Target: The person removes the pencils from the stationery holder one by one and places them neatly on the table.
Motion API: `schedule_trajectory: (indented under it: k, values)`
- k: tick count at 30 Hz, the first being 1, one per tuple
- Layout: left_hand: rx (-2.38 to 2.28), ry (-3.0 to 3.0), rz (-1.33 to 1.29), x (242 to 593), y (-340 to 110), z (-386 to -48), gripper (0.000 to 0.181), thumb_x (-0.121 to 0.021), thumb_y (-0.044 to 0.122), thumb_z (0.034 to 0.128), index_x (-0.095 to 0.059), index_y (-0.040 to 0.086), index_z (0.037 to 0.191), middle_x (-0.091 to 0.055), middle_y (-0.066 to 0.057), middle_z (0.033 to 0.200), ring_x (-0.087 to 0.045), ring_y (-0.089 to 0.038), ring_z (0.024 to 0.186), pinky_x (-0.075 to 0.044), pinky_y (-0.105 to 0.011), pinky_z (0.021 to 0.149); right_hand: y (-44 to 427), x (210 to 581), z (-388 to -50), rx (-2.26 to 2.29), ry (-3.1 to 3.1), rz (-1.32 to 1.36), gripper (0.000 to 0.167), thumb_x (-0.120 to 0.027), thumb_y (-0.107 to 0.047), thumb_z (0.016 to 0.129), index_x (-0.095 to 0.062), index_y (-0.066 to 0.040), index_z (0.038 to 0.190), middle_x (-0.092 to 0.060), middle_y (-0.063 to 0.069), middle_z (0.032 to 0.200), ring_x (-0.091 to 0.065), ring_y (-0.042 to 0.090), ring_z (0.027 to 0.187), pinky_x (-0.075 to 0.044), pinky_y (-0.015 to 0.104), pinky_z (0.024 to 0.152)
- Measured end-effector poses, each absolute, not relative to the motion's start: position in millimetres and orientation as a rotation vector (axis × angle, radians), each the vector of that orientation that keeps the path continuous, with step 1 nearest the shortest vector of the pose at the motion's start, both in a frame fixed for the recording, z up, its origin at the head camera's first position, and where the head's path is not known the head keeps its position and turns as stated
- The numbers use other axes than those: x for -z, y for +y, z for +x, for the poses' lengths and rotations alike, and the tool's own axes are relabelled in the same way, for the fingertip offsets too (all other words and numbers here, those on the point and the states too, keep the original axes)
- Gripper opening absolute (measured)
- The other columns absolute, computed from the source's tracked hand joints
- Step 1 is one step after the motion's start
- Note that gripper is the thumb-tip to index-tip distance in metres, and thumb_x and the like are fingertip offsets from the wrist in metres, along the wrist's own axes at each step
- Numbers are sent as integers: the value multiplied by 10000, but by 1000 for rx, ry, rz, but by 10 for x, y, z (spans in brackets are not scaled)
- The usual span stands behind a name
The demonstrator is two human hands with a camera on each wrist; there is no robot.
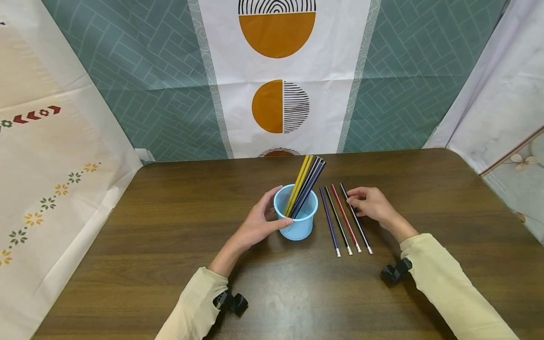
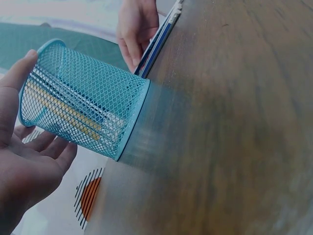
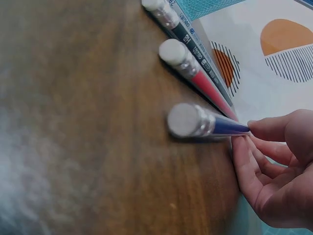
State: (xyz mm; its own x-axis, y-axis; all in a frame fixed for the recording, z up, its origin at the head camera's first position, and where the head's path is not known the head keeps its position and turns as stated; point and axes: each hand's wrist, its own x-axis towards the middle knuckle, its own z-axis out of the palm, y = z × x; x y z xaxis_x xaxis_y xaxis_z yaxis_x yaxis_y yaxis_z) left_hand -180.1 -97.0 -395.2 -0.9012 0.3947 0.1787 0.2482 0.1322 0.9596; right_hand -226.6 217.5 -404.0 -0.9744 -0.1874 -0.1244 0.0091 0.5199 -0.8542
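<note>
A light blue mesh pencil cup (image 1: 297,230) stands upright on the table, with yellow and dark pencils (image 1: 304,186) leaning to the right inside it. My left hand (image 1: 260,221) holds the cup from its left side, thumb at the near rim and fingers around the far side. To the cup's right lie a blue pencil (image 1: 329,219), a black pencil (image 1: 338,221) and a red pencil (image 1: 346,218), side by side with white erasers towards me. Thumb and fingers of my right hand (image 1: 373,205) pinch the rightmost, dark blue pencil (image 3: 227,126) near its far end.
The brown wooden table (image 1: 170,236) ends at a hanging teal and white cloth (image 1: 276,71) behind the cup. Pale patterned cloths hang on the left (image 1: 51,189) and right (image 1: 501,118). A small black device (image 1: 231,302) is worn at each wrist.
</note>
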Motion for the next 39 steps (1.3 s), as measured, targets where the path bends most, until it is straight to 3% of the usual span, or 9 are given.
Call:
schedule_trajectory:
  k: [23, 39]
  values:
    - [-1899, 2253, 663, 3975, -975, -1811, 791, -748, 59, 839, -302, 78, 1491, -442, -121, 1432, -413, -237, 1315, -338, -441, 1073, 2140, 4093, -2237, 1412, 2656, -144, 307, -571, -60, 958, -565, 128, 1201, -605, 263, 1118, -611, 308, 952, -566, 322, 698]
    - [-1885, 2269, 647, 3956, -974, -1798, 801, -749, 58, 838, -292, 57, 1495, -438, -124, 1437, -414, -242, 1315, -340, -440, 1072, 2144, 4091, -2262, 1453, 2633, -132, 305, -595, -50, 937, -570, 137, 1176, -617, 247, 1068, -621, 215, 850, -569, 299, 653]
